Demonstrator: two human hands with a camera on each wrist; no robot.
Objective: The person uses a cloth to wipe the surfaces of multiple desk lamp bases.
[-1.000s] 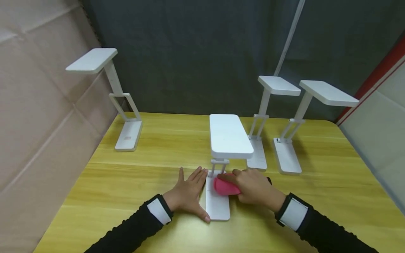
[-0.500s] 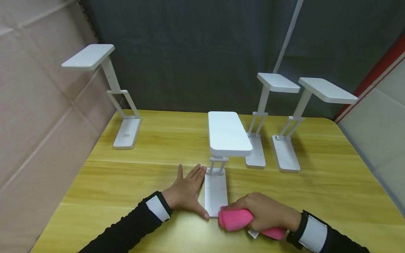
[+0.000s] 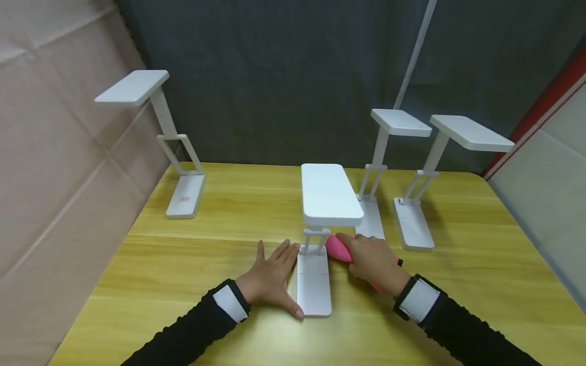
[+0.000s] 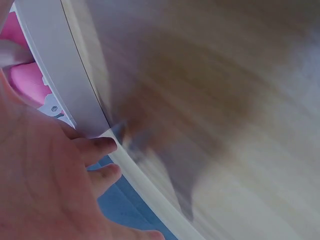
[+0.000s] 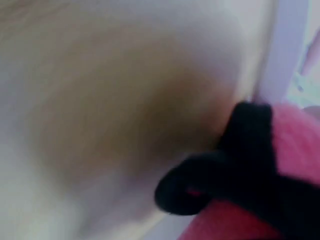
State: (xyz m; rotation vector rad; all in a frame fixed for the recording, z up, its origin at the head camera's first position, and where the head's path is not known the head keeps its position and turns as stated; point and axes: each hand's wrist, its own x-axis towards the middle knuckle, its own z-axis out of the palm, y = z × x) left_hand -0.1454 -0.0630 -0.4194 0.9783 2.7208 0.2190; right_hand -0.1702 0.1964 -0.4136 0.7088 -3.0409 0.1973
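A white folding desk lamp [image 3: 331,195] stands upright in front of me in the head view, its base [image 3: 313,287] flat on the table. My left hand [image 3: 271,282] lies along the base's left edge with fingers spread, thumb at the front corner and fingertips near the back; the left wrist view shows fingertips beside the white edge [image 4: 65,65]. My right hand [image 3: 373,259] grips a bunched pink cloth [image 3: 338,249] at the base's right rear, close to the hinge posts. Black trim [image 5: 250,135] with a loop shows on the cloth in the right wrist view.
Two similar white lamps, one nearer the middle [image 3: 400,123] and one farther right [image 3: 471,133], stand behind my right hand. Another lamp [image 3: 185,195] is at the back left. A dark curtain [image 3: 274,86] hangs behind the wooden table [image 3: 160,284].
My right hand moved with the pink cloth from the base's rear top to its front right corner, then back to its right rear side. My left hand has stayed in place.
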